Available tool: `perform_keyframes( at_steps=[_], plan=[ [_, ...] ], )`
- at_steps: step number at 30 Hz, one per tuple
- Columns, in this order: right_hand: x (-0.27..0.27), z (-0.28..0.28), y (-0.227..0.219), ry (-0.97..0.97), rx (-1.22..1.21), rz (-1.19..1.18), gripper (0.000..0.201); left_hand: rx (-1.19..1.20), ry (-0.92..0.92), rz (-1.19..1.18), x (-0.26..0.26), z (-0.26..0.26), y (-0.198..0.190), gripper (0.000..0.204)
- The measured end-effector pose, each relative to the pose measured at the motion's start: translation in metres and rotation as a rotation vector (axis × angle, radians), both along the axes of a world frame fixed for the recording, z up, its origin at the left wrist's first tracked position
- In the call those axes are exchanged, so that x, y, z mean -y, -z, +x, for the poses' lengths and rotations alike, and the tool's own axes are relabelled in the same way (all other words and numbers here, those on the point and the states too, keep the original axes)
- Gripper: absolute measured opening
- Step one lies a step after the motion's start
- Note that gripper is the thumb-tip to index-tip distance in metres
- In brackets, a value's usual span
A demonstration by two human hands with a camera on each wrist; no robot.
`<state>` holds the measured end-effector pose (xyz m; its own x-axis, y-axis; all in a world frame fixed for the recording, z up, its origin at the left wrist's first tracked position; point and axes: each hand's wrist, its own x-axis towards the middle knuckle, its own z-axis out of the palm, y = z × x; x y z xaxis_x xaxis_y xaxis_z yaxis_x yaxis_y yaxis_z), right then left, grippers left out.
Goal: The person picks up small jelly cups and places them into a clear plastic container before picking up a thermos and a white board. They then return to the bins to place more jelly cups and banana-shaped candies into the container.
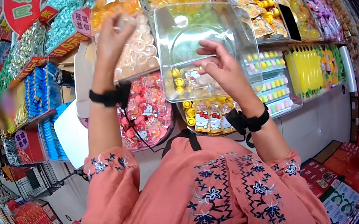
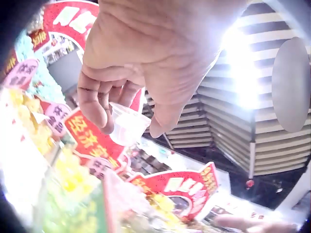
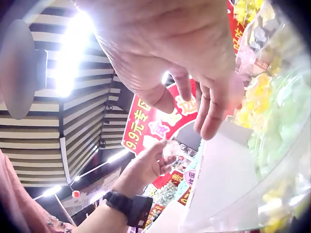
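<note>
My left hand (image 1: 109, 43) is raised over a bin of pale peach jelly cups (image 1: 139, 55). Between its thumb and fingertips it pinches a small clear plastic cup (image 2: 129, 125) with something whitish inside. The right hand (image 1: 223, 66) hovers at a large transparent plastic lid (image 1: 242, 33), its fingers loosely bent and holding nothing. Through the lid show green jelly cups (image 1: 194, 21) and yellow-capped packets. In the right wrist view the right fingers (image 3: 212, 116) hang beside a white panel (image 3: 221, 179).
Pink packets (image 1: 147, 112) and yellow-capped Hello Kitty packets (image 1: 213, 118) fill the nearer bins. Racks of coloured sweets (image 1: 269, 94) stand at right, with yellow packs (image 1: 308, 72) beyond. A dark phone-shaped slab (image 1: 289, 22) leans at the back right. A wire basket (image 1: 34, 180) is at lower left.
</note>
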<state>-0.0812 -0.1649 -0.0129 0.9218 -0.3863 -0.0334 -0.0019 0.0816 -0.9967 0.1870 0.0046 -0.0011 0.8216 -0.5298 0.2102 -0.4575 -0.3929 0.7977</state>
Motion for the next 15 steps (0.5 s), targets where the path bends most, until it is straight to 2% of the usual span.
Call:
perform_keyframes(
  at_steps=[3, 5, 7, 11, 15],
  plan=[
    [0.006, 0.0, 0.009, 0.054, -0.074, 0.012, 0.05, 0.272, -0.112, 0.095, -0.006, 0.087, 0.05, 0.072],
    [0.005, -0.001, 0.01, 0.09, -0.107, 0.011, 0.05, 0.265, -0.105, 0.2, -0.002, 0.121, 0.081, 0.073],
    [0.006, -0.002, 0.012, 0.121, -0.14, 0.005, 0.05, 0.256, -0.115, 0.341, 0.004, 0.131, 0.095, 0.069],
    [0.007, -0.004, 0.018, 0.162, -0.178, -0.002, 0.049, 0.267, -0.161, 0.342, 0.009, 0.155, 0.149, 0.063],
    [0.008, -0.007, 0.02, 0.177, -0.189, -0.01, 0.049, 0.246, -0.135, 0.379, 0.012, 0.155, 0.155, 0.065]
  ],
)
